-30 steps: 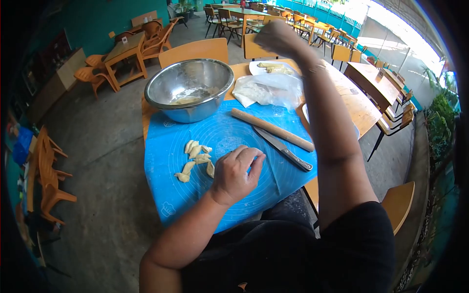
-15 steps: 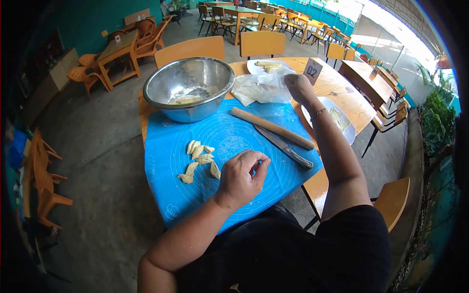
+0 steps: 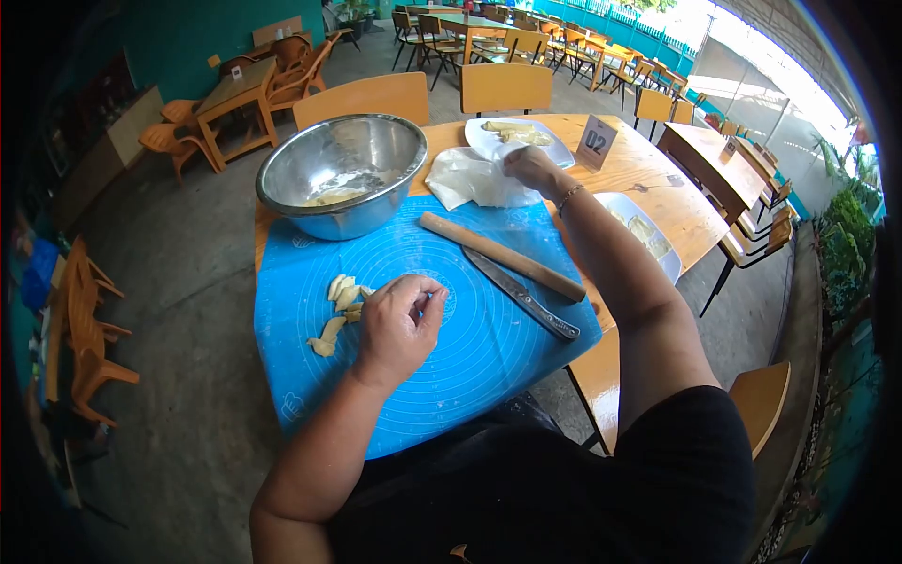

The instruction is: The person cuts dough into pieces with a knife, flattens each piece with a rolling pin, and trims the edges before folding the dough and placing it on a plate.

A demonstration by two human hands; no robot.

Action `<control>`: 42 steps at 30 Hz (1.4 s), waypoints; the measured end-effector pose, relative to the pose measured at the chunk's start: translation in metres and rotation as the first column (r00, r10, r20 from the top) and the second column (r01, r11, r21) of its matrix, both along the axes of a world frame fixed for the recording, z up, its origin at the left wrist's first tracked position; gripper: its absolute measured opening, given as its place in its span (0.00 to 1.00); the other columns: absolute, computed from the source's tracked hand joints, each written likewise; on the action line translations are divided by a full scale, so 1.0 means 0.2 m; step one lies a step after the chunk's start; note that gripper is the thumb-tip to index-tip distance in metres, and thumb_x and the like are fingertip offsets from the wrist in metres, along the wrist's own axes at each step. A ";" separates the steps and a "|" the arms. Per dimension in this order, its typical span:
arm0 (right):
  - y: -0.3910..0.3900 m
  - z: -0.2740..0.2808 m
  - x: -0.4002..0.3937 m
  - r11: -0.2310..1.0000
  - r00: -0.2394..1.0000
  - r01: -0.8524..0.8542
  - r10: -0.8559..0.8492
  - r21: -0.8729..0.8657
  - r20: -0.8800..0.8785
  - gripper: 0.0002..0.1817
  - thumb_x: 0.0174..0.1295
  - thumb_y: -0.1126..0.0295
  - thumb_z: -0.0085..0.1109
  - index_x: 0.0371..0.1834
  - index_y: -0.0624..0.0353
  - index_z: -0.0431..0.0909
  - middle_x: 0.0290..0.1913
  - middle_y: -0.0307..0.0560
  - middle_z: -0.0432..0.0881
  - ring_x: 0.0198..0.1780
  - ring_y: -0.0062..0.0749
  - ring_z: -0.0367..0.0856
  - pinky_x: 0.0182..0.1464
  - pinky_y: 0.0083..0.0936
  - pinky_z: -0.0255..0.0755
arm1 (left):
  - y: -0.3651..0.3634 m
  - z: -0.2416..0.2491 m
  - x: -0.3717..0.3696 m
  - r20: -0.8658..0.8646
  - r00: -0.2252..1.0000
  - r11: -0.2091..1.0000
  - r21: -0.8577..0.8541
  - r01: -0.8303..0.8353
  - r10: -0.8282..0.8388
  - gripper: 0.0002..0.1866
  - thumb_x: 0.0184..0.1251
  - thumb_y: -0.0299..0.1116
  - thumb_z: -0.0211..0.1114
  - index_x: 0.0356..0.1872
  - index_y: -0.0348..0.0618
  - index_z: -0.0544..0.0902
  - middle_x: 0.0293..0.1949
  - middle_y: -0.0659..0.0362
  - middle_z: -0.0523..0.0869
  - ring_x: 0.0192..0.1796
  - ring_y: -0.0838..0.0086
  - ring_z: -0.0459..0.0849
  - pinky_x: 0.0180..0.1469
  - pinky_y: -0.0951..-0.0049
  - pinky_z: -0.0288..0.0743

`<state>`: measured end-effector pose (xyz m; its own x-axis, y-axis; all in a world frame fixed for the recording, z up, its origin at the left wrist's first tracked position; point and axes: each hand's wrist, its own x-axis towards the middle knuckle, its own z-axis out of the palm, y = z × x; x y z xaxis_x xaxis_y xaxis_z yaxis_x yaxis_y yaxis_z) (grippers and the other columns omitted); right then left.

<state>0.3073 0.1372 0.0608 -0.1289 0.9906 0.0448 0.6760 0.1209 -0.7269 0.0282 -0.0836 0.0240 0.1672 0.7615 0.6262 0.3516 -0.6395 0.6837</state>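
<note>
My left hand (image 3: 399, 324) hovers above the blue mat (image 3: 413, 395) with fingers curled and thumb against them; whatever they hold, if anything, is hidden. Several pale dough pieces (image 3: 327, 336) lie beside and partly behind it. My right hand (image 3: 534, 172) reaches to the far side, pinching the translucent plastic bag (image 3: 465, 177), which has whitish contents. Between the hands, a wooden rolling pin (image 3: 503, 257) lies diagonally across the mat. Next to it rests a knife (image 3: 521, 293) with its patterned handle toward me.
A steel bowl (image 3: 343, 221) with dough residue stands at the back left. White plates with dough pieces sit behind the bag (image 3: 562, 155) and at the right (image 3: 672, 266). A "02" sign (image 3: 596, 143) stands on the wooden table (image 3: 648, 179). Chairs surround it.
My right hand has lowered the plastic bag onto the table. My left hand has shifted left over the mat, now covering some dough pieces. The view has turned slightly right.
</note>
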 end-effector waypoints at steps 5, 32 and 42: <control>0.06 -0.05 -0.08 0.983 0.993 -0.054 0.072 0.176 -0.096 0.13 0.57 0.74 0.59 0.43 0.65 0.87 0.33 0.40 0.84 0.34 0.24 0.79 0.41 0.24 0.73 | 0.02 -0.05 0.02 -0.067 0.998 0.998 -0.064 -0.008 0.004 0.04 0.63 0.25 0.70 0.32 0.38 0.82 0.25 0.54 0.84 0.23 0.68 0.82 0.27 0.70 0.73; 0.60 -0.51 -0.40 0.971 0.691 -0.197 0.040 0.134 0.722 0.17 0.67 0.64 0.52 0.46 0.62 0.87 0.50 0.59 0.87 0.52 0.53 0.85 0.57 0.39 0.77 | 0.06 -0.07 -0.04 -0.055 0.998 0.987 -0.159 -0.032 0.023 0.04 0.64 0.25 0.69 0.32 0.36 0.83 0.21 0.55 0.83 0.21 0.71 0.81 0.26 0.71 0.72; 0.11 -0.03 -0.38 0.954 0.671 -0.215 -0.010 0.208 0.741 0.16 0.65 0.66 0.56 0.49 0.61 0.86 0.51 0.55 0.87 0.53 0.45 0.86 0.57 0.36 0.78 | 0.04 -0.06 -0.02 -0.080 0.997 0.994 -0.109 -0.005 -0.003 0.04 0.65 0.26 0.68 0.32 0.36 0.84 0.20 0.56 0.83 0.21 0.73 0.80 0.26 0.71 0.72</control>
<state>0.2322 0.1597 0.0553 -0.3310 0.9334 0.1387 0.9435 0.3253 0.0623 0.0242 -0.0746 0.0125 0.2128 0.8246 0.5242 0.4089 -0.5623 0.7187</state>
